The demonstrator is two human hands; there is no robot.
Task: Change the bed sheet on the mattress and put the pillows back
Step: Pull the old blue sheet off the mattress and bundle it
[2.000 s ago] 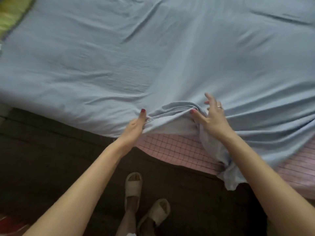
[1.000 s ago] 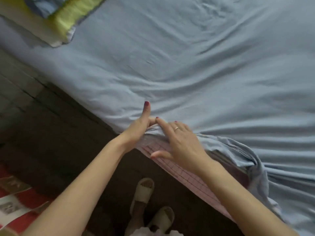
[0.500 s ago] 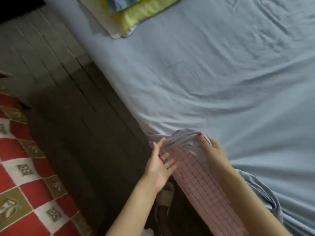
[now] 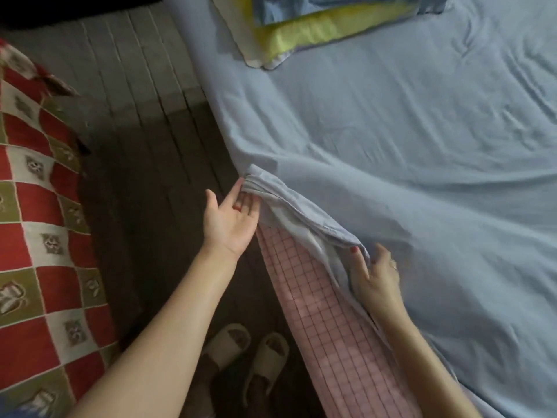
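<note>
- Our left hand (image 4: 230, 220), fingers straight and apart, touches the bunched edge of the blue sheet (image 4: 391, 152)
- Our right hand (image 4: 375, 276) pinches that edge over the pink checked mattress side (image 4: 328, 312)
- A pillow (image 4: 316, 28) lies on the sheet

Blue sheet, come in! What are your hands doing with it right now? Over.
Left hand open, fingertips touching bunched edge of blue sheet. Right hand grips that edge. Pink checked mattress side uncovered. Nothing blocking.

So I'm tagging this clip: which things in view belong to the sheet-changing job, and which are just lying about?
Job:
- blue sheet
- pink checked mattress
- pillow
- left hand, open under the bunched hem
- right hand, gripping the hem

Lying about:
- red patterned rug
- slippers, worn
</note>
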